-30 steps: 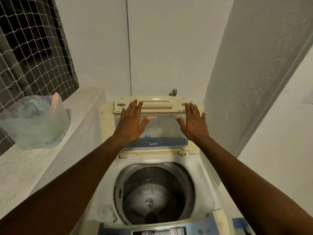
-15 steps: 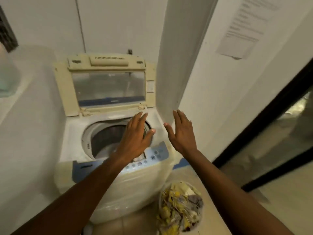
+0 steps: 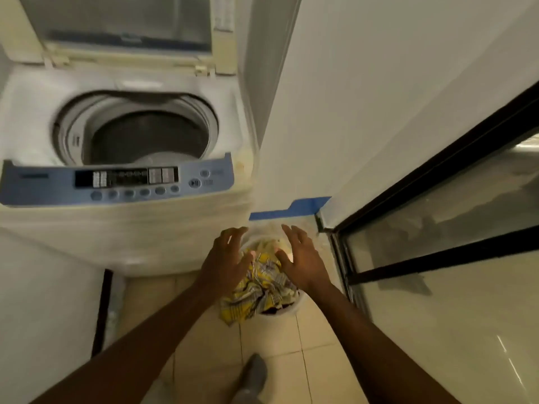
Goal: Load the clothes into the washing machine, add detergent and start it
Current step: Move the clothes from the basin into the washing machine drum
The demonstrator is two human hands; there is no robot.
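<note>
One heap of yellow-checked clothes fills one white bucket on the floor, at four o'clock from the one open washing machine. Two hands flank it, left hand at nine o'clock, right hand at three, equally near, fingers spread, holding nothing.

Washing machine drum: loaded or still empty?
Empty: the grey metal drum shows only bare wall; the yellow checked clothes sit in the white bucket on the floor.

Bucket of clothes on floor, right of washing machine
</note>
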